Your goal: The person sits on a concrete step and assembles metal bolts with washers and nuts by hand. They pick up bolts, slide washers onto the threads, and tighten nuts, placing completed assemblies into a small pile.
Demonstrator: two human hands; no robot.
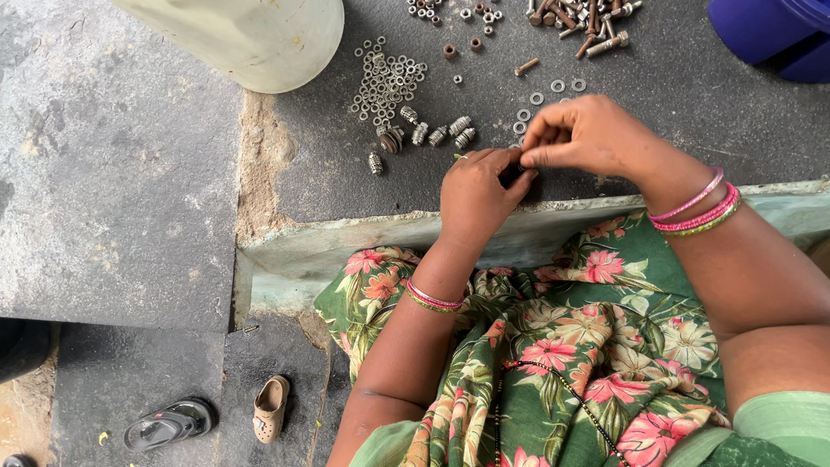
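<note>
Both hands meet over the dark stone worktop [692,130]: left hand [474,195] and right hand [584,134] pinch a small part between the fingertips, mostly hidden. Washers [386,82] and bolts [581,22] lie just beyond.

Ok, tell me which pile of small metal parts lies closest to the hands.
The few loose flat washers, scattered just above the right hand. The big heap of small rings, the row of ribbed pieces and the bolts all lie farther off.
</note>
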